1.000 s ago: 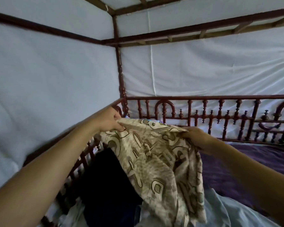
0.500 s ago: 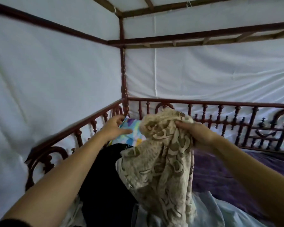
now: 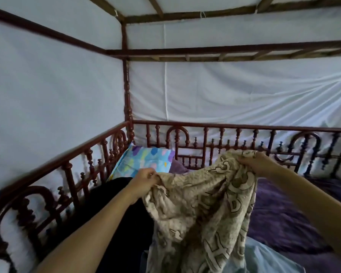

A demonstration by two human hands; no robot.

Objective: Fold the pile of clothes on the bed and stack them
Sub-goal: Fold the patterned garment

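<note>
Pinches with the left hand (image 3: 146,177), fingers curled, one upper corner of a beige cloth (image 3: 201,209); grips the opposite corner in the right hand (image 3: 258,163), fingers folded over the hem. Holds the cloth up over the bed, top edge sagging between the two hands, the rest hanging in soft folds. Looks fleecy and nubby, printed with darker looping outlines. Hangs in front of a black garment (image 3: 122,213) on the left and a smooth pale blue garment (image 3: 264,259) at the lower right, with the lower hem cut off by the frame. Leaves open purple bedsheet (image 3: 283,213), plush and slightly rumpled, to the right. Shows a pillow (image 3: 144,160) with bright pastel blotches leaning in the far left corner against a railing (image 3: 224,129) of turned dark red wood, all arches and spindles. Closes in on two sides with creased white fabric (image 3: 244,91) stretched behind a corner post (image 3: 126,95) and top beams.
</note>
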